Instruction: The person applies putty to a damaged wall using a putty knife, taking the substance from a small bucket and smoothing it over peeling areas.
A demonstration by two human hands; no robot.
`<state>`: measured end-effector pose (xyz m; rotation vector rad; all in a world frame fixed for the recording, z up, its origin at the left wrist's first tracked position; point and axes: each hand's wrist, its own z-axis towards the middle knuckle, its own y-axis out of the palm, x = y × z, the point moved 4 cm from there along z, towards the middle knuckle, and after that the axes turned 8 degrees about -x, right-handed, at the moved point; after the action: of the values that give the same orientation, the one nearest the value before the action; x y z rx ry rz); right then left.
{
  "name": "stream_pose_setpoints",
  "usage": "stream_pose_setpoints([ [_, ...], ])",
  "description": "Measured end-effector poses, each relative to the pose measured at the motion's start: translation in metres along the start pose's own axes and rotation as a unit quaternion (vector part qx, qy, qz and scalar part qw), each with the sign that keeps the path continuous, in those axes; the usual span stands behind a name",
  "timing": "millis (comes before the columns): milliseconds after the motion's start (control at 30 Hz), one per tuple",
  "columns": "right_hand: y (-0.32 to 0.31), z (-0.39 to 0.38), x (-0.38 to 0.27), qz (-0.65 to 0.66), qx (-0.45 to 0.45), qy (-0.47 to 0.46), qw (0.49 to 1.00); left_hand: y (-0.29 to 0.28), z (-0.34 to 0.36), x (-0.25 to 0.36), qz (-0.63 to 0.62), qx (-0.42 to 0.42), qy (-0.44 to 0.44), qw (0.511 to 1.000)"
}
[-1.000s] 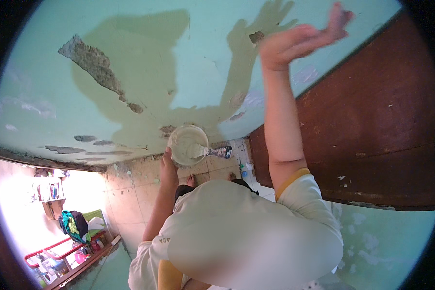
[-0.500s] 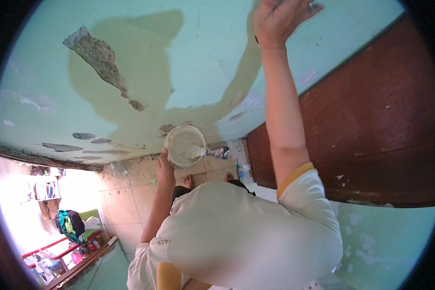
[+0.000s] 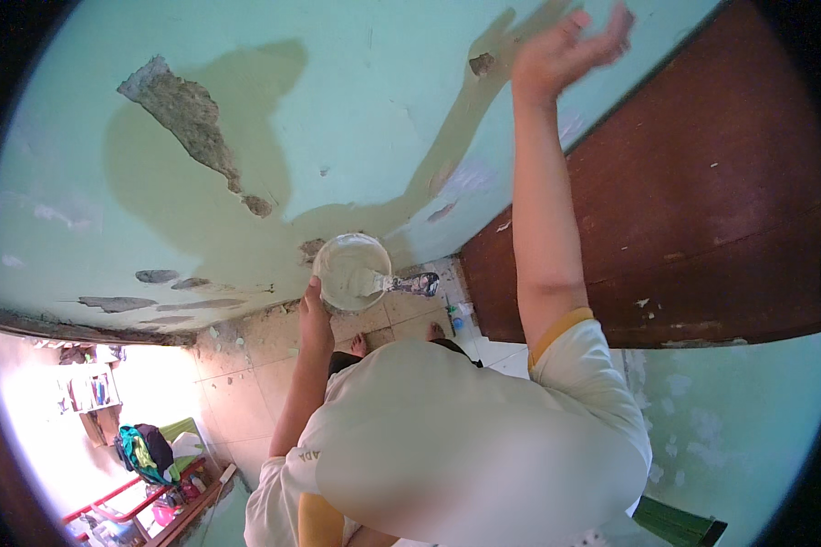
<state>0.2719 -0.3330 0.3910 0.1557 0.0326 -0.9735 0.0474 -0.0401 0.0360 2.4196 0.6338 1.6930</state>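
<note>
My left hand point(image 3: 314, 317) grips the side of a round white tub point(image 3: 340, 304), its thumb up by the rim. Inside lies pale, putty-like paste point(image 3: 342, 266). A scraper point(image 3: 417, 284) with a dark, paint-speckled handle rests across the tub's right rim, its blade end in the paste. Up at the right, my right hand point(image 3: 566, 56) is raised in front of the light green wall point(image 3: 365, 109), fingers apart and holding nothing. Just left of it, a small chipped spot point(image 3: 482, 64) shows in the wall. Farther left runs a long patch of bare grey plaster point(image 3: 187, 114).
A dark red-brown wooden panel point(image 3: 684, 210) stands at the right. Several smaller chips point(image 3: 157, 276) mark the low wall. Plaster crumbs point(image 3: 214, 335) lie on the tiled floor point(image 3: 269, 378). Clothes point(image 3: 146, 451) hang over a red-railed rack at lower left.
My right hand has moved slightly down and to the right, and the small chipped spot beside it now shows. The tub stays in my left hand. The view has shifted a little.
</note>
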Motion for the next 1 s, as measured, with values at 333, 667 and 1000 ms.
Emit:
stream_pose_setpoints([
  [333,-0.121,-0.161,-0.165,0.117,-0.743,0.299,0.587,-0.038,0.022,0.030,0.260,0.000,0.114,0.959],
  [667,-0.134,-0.174,-0.174,0.091,-0.743,0.113,0.654,-0.010,0.008,0.045,0.254,-0.016,0.184,0.950],
  [1000,-0.148,-0.182,-0.159,0.126,-0.736,0.123,0.653,0.005,-0.001,0.039,0.293,-0.016,0.219,0.931],
])
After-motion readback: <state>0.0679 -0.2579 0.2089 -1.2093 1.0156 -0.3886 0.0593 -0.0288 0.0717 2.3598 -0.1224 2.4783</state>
